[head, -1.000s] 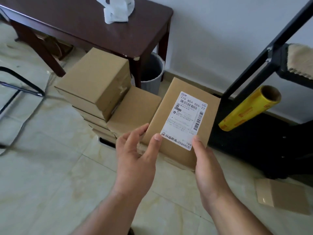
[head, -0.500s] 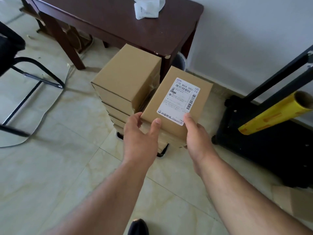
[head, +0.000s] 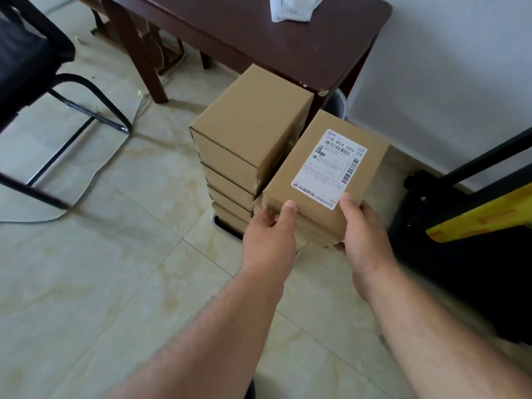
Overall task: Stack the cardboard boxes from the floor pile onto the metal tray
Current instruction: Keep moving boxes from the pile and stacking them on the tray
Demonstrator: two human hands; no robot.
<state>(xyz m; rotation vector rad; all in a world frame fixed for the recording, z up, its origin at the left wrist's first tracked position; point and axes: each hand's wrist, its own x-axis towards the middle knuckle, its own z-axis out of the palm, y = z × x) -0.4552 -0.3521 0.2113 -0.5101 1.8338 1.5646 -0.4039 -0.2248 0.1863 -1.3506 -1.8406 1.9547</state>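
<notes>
A brown cardboard box with a white shipping label (head: 313, 177) sits on top of the right-hand stack, close against a taller stack of several plain boxes (head: 253, 128). Both stacks stand on a metal tray (head: 227, 227), of which only a dark front corner shows. My left hand (head: 270, 240) grips the labelled box at its near left corner, thumb on top. My right hand (head: 362, 234) holds its near right corner. The boxes under the labelled one are mostly hidden by my hands.
A dark wooden table (head: 259, 33) with a white plastic bag (head: 293, 7) stands right behind the stacks, a grey bin (head: 336, 105) under it. A black chair (head: 34, 70) is at left; a black cart with a yellow film roll (head: 478, 223) at right. Tiled floor lies in front.
Both hands carried the labelled box forward and set it down onto the right-hand stack beside the taller one. The view has moved closer and turned left.
</notes>
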